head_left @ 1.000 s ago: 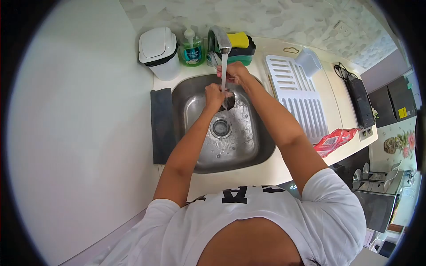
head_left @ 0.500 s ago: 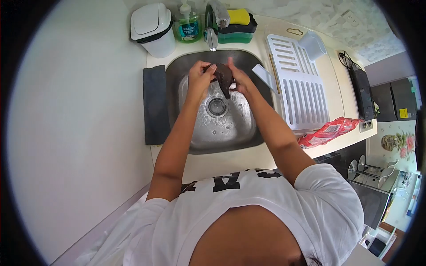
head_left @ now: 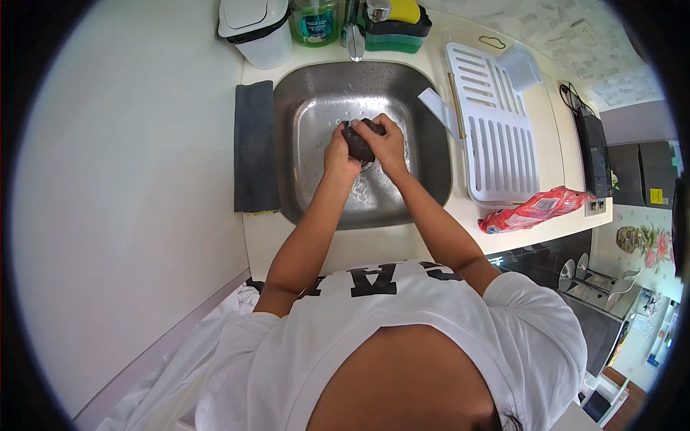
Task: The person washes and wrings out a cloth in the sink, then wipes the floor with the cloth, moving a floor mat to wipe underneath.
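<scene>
Above the metal sink (head_left: 424, 165), my left hand (head_left: 339, 154) and my right hand (head_left: 388, 147) are wrapped round a dark brown bunched cloth-like thing (head_left: 359, 144). The left hand grips its left side, and the right hand presses on its right side and top. The thing covers most of the drain. The faucet (head_left: 353, 39) stands at the back rim, with no water seen flowing from it. Drops and wet patches lie on the sink's bottom.
A dark cloth (head_left: 255, 147) lies left of the sink. Behind are a white bin (head_left: 262, 47), green soap bottle (head_left: 315, 25) and sponge holder (head_left: 395, 36). At right are a white drying rack (head_left: 499, 136) and a red packet (head_left: 535, 210).
The water stream seen a second ago has stopped. Both hands moved from near the faucet down towards the sink's middle, and the dark thing is now bunched up between them. The camera view has shifted.
</scene>
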The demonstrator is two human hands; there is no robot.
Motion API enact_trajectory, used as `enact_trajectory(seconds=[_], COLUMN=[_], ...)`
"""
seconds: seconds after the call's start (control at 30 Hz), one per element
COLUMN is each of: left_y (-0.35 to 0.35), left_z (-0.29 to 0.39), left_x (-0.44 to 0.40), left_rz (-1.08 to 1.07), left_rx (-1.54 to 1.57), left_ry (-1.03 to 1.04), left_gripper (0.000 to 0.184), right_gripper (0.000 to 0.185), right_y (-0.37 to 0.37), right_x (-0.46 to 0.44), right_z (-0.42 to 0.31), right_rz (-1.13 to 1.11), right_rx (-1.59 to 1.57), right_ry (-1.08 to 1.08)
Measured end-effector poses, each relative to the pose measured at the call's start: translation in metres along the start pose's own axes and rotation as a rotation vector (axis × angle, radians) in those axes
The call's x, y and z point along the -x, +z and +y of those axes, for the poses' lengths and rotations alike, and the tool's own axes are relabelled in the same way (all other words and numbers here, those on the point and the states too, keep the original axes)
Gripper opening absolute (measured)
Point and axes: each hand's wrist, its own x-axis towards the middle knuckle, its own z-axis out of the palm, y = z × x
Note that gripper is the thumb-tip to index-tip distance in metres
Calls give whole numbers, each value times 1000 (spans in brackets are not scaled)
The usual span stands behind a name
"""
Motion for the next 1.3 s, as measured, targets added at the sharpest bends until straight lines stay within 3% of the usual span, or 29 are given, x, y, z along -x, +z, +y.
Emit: enact_trajectory(seconds=[0.03, 0.1, 0.13, 0.17, 0.2, 0.23, 0.33, 0.43, 0.5, 0.57, 0.63, 0.67, 0.7, 0.77, 0.8, 0.83, 0.9, 0.93, 0.97, 1.03, 1.07, 1.1, 1.17, 1.23, 1.3], left_y=[2, 5, 7, 9, 8, 5, 8, 18, 13, 7, 16, 19, 29, 46, 50, 48, 42, 44, 40, 34, 34, 33, 29, 19, 11], left_z=[-1, -3, -7, -8, -9, -9, -4, 1, 2, 1, -2, -9, -10, -14, -19, -22, -25, -28, -28, -28, -31, -32, -34, -39, -46], left_x=[2, 7, 10, 13, 11, 10, 22, 51, 49, 33, 32, 34, 46, 72, 68, 66, 71, 76, 81, 87, 89, 94, 104, 96, 88], left_rz=[32, -53, -82, -109, -261, -259, -335, -293, -332, -389, -232, -243, -246, -158, -122, -125, -296, -291, -284, -512, -512, -507, -595, -662, -743], left_rx=[-15, -17, -52, -88, -50, -48, -263, -63, 125, 249, 151, 312, 312, 160, 46, 48, -673, -712, -712, -1021, -974, -973, -1206, -1282, -1354], left_ry=[12, -14, -29, -43, -72, -70, -192, -248, -264, -271, -133, -11, -19, 419, 603, 598, 1383, 1460, 1453, 1711, 1879, 1875, 2074, 2149, 2220], left_gripper=[28, 25, 25, 26, 25, 25, 37, 29, 24, 21, 20, 22, 22, 24, 25, 25, 29, 22, 22, 7, 2, 2, 4, 5, 7], right_gripper=[36, 28, 14, 14, 11, 13, 15, 16, 16, 7, 30, 30, 36, 48, 44, 44, 36, 29, 29, 19, 15, 15, 13, 10, 20], right_y=[-2, -12, -19, -18, -15, -12, -13, -19, -19, -15, -14, -14, -14, -16, -17, -18, -20, -22, -25, -34, -36, -37, -41, -35, -26], right_x=[-1, -6, -4, -5, -8, -10, -3, 13, 16, 21, 23, 24, 22, 15, 14, 8, 0, -2, -3, -7, -10, -15, -21, -17, -13], right_z=[2, -6, -14, -11, -7, -3, -18, -41, -37, -34, -34, -34, -32, -25, -20, -16, -19, -13, -13, -20, -25, -33, -58, -75, -73], right_rz=[2, -311, -391, -391, -366, -338, -297, -251, -268, -216, -86, -82, -49, 27, -253, -250, -337, -524, -516, -983, -1177, -1176, -1196, -1225, -1289], right_rx=[0, -879, -1004, -1003, -930, -855, -713, -602, -281, -355, -946, -942, -1132, -1500, -1566, -1562, -1799, -2123, -2120, -1616, -1344, -1342, -601, -474, 8], right_ry=[2, 520, 505, 505, 298, 97, -87, -195, -295, -389, -7, -5, 129, 407, 311, 308, 920, 1190, 1199, 1046, 950, 957, 980, 1037, 704])
